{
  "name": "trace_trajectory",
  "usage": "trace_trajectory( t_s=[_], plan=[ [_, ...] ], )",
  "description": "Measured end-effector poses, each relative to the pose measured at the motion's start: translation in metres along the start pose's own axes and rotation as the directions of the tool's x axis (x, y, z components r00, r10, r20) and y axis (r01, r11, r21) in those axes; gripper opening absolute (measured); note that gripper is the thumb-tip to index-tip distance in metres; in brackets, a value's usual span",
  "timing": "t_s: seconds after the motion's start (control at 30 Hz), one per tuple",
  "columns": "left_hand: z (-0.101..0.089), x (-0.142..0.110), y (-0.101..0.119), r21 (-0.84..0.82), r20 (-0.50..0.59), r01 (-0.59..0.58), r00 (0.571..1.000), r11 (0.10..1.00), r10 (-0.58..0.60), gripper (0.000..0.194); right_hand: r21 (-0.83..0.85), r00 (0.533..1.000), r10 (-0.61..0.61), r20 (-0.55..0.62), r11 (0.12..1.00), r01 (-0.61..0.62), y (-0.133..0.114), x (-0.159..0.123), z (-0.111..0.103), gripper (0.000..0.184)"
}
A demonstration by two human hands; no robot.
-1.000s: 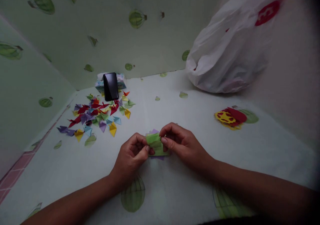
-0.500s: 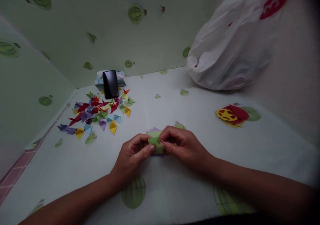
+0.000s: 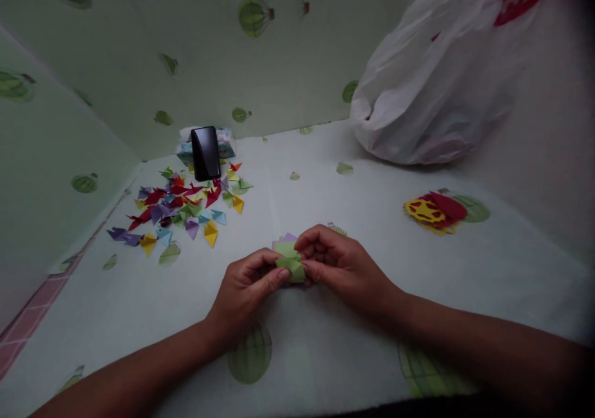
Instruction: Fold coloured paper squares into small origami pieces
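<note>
A small folded piece of green paper (image 3: 294, 270) is held between my two hands, just above the white surface. My left hand (image 3: 253, 283) pinches its left side between thumb and fingers. At the right edge, the thumb and fingers of my right hand (image 3: 341, 269) are closed on the same paper, with the index finger curled up a little above it. Beneath and behind the folded piece lies a stack of square paper sheets (image 3: 284, 245), light green on top with purple corners poking out. My fingers cover part of the stack.
Many small folded paper figures (image 3: 179, 204) in several colours lie in a pile at the left. Behind them a black phone (image 3: 206, 153) leans on a tissue box (image 3: 227, 143). A white plastic bag (image 3: 418, 89) stands at back right, with red and yellow cut-outs (image 3: 434, 212) nearer.
My right index finger has lifted off the green paper and moved slightly up. A flap of the paper now stands more raised. The whole view has shifted slightly.
</note>
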State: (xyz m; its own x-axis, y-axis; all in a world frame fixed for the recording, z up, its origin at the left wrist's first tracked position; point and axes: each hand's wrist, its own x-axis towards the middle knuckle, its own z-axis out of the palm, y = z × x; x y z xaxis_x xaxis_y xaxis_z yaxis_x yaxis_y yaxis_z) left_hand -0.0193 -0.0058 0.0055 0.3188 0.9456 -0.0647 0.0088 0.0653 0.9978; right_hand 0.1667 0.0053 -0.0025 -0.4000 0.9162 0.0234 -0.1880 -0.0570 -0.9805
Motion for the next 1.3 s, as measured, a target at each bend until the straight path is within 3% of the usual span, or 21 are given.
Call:
trace_trajectory(
  t_s=[0.63, 1.3],
  plan=[
    [-0.0027, 0.0018, 0.0014, 0.1, -0.011, 0.019, 1.0, 0.995, -0.018, 0.009, 0.001, 0.996, 0.075, 0.045, 0.997, -0.075, -0.0016, 0.0015, -0.0039, 0.014],
    [-0.0045, 0.0004, 0.0002, 0.206, 0.008, -0.028, 1.0, 0.978, 0.027, 0.006, -0.095, 0.999, 0.03, 0.042, 0.995, -0.026, -0.0026, 0.001, -0.0047, 0.013]
  ],
)
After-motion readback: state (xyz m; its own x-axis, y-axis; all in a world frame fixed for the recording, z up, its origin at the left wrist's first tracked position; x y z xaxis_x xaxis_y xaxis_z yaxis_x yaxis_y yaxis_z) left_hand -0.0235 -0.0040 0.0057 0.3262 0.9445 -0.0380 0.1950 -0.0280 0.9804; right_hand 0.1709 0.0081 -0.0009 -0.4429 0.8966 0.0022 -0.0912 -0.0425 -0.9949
